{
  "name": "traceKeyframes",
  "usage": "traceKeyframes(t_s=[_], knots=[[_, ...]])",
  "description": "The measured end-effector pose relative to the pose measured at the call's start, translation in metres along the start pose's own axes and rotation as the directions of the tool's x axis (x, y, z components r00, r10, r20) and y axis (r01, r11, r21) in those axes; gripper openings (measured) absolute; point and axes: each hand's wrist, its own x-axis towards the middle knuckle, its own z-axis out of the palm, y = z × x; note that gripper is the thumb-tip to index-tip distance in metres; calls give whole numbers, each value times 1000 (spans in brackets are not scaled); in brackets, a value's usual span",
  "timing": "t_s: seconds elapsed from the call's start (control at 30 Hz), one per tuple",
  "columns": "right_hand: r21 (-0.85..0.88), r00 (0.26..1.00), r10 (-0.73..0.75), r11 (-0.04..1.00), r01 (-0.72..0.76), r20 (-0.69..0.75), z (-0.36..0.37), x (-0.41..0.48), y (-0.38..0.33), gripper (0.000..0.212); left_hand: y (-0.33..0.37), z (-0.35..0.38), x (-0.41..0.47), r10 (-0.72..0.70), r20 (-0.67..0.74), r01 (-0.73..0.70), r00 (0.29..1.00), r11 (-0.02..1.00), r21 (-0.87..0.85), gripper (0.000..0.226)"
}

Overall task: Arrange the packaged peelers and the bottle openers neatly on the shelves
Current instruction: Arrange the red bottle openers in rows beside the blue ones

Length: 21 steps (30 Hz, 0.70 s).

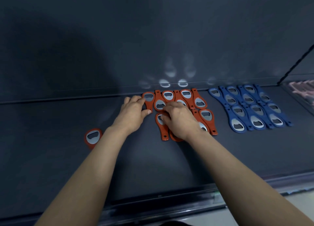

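dim, bluish | glare spots on back wall (169, 72) | soft blur | wide-angle edge bend

Back panel (102, 38): dark, glossy, fills the upper frame, bears pale oval reflections near centre.
Divider (295, 64): thin dark slanted edge, upper right.
Pink items (304, 89): blurred, far right edge, beyond the divider.
Floor (254, 214): pale strip, lower right corner.

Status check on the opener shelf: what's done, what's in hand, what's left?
Done: the blue bottle openers lie in a tidy interlocked block at the right. In hand: the left hand steadies the left edge of the red bottle openers while the right hand adjusts the front row. Left: one stray red opener lies apart at the left. Pink packaged items show at the far right, too cropped to judge.
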Motion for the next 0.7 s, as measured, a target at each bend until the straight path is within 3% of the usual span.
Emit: traceKeyframes(t_s=[0.23, 0.4, 0.5, 0.7], knots=[[41, 999, -26, 999, 28, -39, -3, -4, -2, 31, -12, -23, -34, -111, -147, 118, 983, 992, 40, 36], [36, 995, -94, 995, 95, -41, 0, -9, -16, 26, -37, -40, -76, -307, -247, 353, 919, 920, 171, 24], [31, 991, -131, 991, 131, -20, 0, -14, -23, 31, -42, -41, -95, -435, -220, 474, 873, 863, 176, 32], [40, 991, -132, 990, 133, -13, -1, -29, -21, 27, -21, -26, -108, -369, -163, 389, 915, 915, 111, 20]])
